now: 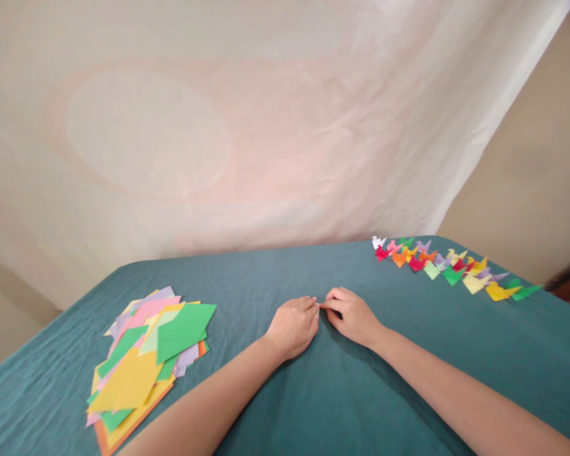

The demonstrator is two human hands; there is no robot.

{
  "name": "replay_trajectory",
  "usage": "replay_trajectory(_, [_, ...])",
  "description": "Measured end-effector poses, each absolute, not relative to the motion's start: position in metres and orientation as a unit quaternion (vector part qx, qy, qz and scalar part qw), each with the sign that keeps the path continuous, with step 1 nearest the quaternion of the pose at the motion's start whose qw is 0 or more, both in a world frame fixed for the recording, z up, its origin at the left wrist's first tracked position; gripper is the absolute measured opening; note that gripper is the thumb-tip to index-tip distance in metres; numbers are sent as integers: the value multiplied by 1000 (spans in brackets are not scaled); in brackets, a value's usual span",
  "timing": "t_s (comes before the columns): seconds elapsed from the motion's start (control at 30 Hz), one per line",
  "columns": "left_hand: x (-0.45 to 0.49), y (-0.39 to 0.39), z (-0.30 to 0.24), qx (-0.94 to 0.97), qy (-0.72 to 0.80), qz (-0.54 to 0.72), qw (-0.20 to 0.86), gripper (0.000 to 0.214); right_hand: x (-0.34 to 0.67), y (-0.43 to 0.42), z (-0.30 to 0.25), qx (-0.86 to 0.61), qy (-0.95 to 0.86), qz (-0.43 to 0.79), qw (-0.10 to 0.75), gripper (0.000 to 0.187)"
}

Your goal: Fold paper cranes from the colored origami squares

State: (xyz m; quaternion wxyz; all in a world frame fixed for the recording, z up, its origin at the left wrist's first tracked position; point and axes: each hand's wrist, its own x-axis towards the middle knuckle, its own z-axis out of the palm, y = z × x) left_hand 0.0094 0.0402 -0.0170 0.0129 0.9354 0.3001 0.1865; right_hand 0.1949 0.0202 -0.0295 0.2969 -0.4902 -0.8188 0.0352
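Observation:
My left hand (pixel 293 326) and my right hand (pixel 353 315) rest on the teal tablecloth (pixel 342 392) near the middle of the table. Their fingertips meet, and the fingers of both are curled and pressed together. What lies between them is hidden; I cannot make out any paper there. A loose pile of coloured paper squares (pixel 147 354) lies to the left of my left forearm, with green, yellow, pink and lilac sheets on top. A row of small folded paper figures (pixel 449 265) in many colours stretches along the far right of the table.
A pale cloth backdrop (pixel 218 126) hangs behind the table. The table's far edge curves behind the folded figures. A beige wall (pixel 536 183) shows at the right.

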Motion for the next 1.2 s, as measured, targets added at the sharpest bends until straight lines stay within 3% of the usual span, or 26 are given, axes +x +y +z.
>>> replay_trajectory(0.73, [-5,53,-13,958,252,125,59,38,195,17,-27,-460,-856,-61,228,23])
replay_trajectory(1.2, [-14,61,-11,966,215,94,108,39,195,18,-29,-432,-867,-41,245,27])
